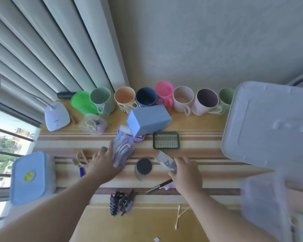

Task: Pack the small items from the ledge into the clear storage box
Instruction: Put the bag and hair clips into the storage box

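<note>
Left hand: the left hand (101, 162) rests on a clear packet (123, 151) of pale looped items near the middle of the ledge (191, 124), forefinger stretched along its 9 o'clock edge, fingers not visibly curled round it.
Right hand: the right hand (185, 169) pinches a small clear flat case (165, 161) at its 4 o'clock end, thumb and fingers clamped on it.
Handling: both items look light; the packet seems soft and slippery, so a pinch across its middle should hold best; the case looks stiff and thin, best gripped by its long edges.
Look: the case is transparent with dark contents; the packet shows lilac and white loops.
Storage box: the clear storage box (262, 206) sits blurred at 4 o'clock, its lid (269, 126) propped at 2 o'clock.
Nearby: a black-lidded jar (143, 167) stands between the hands.
</note>
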A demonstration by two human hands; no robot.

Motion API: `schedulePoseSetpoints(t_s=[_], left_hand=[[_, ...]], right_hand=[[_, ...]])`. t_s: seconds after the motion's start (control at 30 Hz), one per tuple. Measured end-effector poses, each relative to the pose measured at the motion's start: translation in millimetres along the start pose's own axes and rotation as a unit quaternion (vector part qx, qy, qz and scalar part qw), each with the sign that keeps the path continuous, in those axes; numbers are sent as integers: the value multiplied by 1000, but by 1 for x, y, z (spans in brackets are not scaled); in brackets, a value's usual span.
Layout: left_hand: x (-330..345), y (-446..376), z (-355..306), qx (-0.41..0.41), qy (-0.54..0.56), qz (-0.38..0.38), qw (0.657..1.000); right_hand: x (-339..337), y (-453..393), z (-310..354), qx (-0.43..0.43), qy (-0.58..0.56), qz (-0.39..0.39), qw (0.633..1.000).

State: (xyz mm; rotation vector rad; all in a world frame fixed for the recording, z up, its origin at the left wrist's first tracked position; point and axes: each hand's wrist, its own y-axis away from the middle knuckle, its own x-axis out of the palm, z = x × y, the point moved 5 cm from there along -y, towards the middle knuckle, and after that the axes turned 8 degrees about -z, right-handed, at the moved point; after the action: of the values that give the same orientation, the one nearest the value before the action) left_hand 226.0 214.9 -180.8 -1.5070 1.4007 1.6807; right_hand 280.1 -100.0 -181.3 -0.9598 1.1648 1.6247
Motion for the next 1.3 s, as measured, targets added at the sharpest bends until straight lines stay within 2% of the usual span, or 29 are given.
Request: schedulePoseSetpoints(t_s=[0.13,0.33,0.47,0.6,0.7,0.8,0.93,1.03,1.17,1.3], left_hand=[[-4,12,1,-17,-6,-16,1000],[-55,59,-23,-25,161,-105,981],[-93,97,-78,61,183,-136,972],[-112,125,-149,115,220,-133,960],[-122,146,-207,151,261,-152,941],[-123,166,-264,191,282,-144,929],[-111,199,-338,268,266,-108,920],[-103,226,-384,293,259,-110,914],[-87,251,-421,280,263,-97,918],[-77,265,-441,271,246,-91,926]], right_hand=[[-7,6,-5,-48,26,12,998],[-58,16,-4,-127,-44,-50,990],[-117,30,-8,-174,-77,-136,972],[-176,58,-34,-175,-112,-203,957],[-219,81,-81,-149,-145,-243,947],[-252,106,-158,-112,-133,-273,946],[-257,141,-278,-34,-64,-239,968],[-237,153,-338,-9,20,-150,988],[-205,140,-348,-55,77,-55,994],[-178,111,-325,-76,103,-49,991]])
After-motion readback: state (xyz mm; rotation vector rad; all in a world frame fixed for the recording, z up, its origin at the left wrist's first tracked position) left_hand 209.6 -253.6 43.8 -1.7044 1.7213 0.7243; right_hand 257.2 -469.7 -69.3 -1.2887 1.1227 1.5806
